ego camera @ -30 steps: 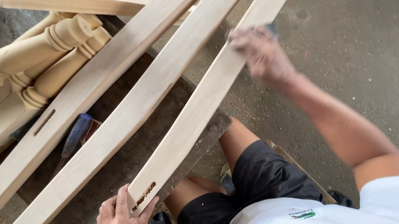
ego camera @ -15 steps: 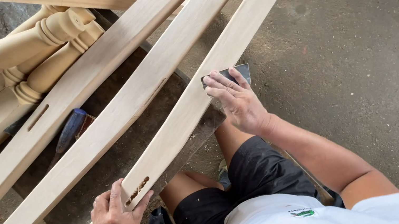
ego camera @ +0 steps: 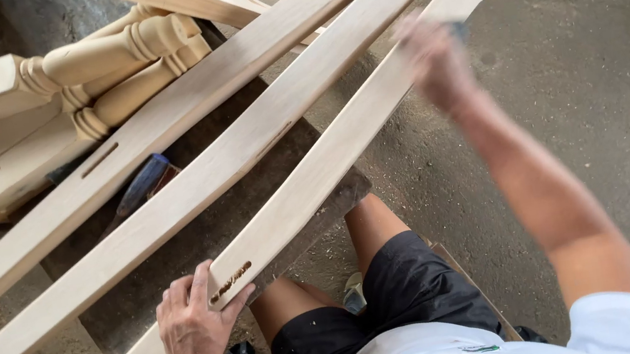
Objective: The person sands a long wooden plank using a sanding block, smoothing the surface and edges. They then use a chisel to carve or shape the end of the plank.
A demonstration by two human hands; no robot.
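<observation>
Sanding is the step in hand, to judge by the blurred far arm on the wood. Nearest, the left hand (ego camera: pixel 197 329) presses flat, fingers spread, on the near end of a pale curved wooden rail (ego camera: pixel 315 177), just beside a slot cut in it (ego camera: pixel 231 283), pinning it on a dark bench (ego camera: pixel 176 258). Further along the same rail, the right hand (ego camera: pixel 435 57) rides its far end; it is blurred, with a dark pad (ego camera: pixel 458 29) barely showing at its fingers, so I cannot tell its grip. The next stroke calls for the left hand's firm hold. Beyond lie two more rails (ego camera: pixel 178 110) and turned legs (ego camera: pixel 118 52).
</observation>
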